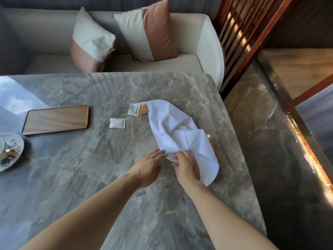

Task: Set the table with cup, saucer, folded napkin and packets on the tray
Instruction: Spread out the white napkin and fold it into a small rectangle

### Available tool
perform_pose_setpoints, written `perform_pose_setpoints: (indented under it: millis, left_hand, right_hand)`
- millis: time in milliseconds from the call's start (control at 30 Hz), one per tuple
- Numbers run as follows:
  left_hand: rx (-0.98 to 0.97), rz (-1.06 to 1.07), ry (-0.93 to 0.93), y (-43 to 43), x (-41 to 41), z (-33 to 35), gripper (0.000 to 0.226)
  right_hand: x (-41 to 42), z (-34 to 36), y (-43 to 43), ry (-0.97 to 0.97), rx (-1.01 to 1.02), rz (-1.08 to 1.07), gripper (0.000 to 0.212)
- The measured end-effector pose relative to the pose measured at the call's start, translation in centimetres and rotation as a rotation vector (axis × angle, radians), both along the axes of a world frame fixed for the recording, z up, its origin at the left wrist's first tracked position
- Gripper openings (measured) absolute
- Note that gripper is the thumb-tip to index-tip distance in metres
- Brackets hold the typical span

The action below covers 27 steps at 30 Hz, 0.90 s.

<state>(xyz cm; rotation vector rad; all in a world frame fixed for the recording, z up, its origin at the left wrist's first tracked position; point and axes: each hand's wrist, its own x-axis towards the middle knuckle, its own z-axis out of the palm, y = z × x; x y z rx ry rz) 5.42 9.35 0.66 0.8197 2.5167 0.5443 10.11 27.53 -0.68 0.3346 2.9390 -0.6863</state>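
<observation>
A crumpled white napkin [178, 131] lies unfolded on the grey marble table [90, 159], right of centre. My right hand [186, 166] pinches its near edge. My left hand [150, 166] rests flat beside it, fingertips touching the cloth's near corner, fingers apart. Two white packets [117, 123] [133, 109] and a brown packet [143, 110] lie beyond the napkin's far end; the brown one is partly under the cloth. A flat wooden tray [55, 120] sits to the left with nothing on it. A patterned saucer [12, 150] with a cup [1, 146] is cut off at the left edge.
A thin wooden stick [131, 129] lies beside the packets and another [172, 212] near my right forearm. A cream sofa [207, 44] with two cushions stands behind the table. The table's right edge drops to a glossy floor [270, 141] by a wooden screen [241, 33].
</observation>
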Motion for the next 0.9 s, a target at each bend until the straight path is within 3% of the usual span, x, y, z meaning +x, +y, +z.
perform_pose_setpoints:
  millis: [67,200,300,433,600,767,900]
  left_hand:
    - [-0.019,-0.027,-0.015,1.2,-0.5,-0.4,0.057]
    - [-0.082,-0.025,0.001,2.6,-1.2,-0.6,0.059]
    - [-0.072,-0.046,0.099,3.4,-1.0,-0.3,0.046]
    - [0.074,0.058,0.151,4.5,-0.9,1.0,0.022]
    - [0.237,0.056,0.258,5.0,-1.5,4.8,0.027]
    - [0.278,-0.021,0.376,2.7,-2.9,9.1,0.026]
    - [0.27,-0.02,0.445,-1.0,-4.2,11.9,0.025]
  right_hand:
    - [-0.2,-0.4,0.5,0.007,0.01,0.01,0.005]
    - [0.2,0.7,1.2,0.082,-0.055,0.02,0.013]
    - [1.0,2.7,1.5,0.16,-0.088,-0.002,0.017]
    - [2.0,5.9,2.5,0.272,-0.156,-0.08,0.014]
    - [3.5,10.4,5.0,0.396,-0.113,-0.186,0.013]
    - [4.5,14.8,7.5,0.488,-0.153,-0.252,0.021]
    - [4.9,18.0,9.1,0.49,-0.144,-0.216,0.007]
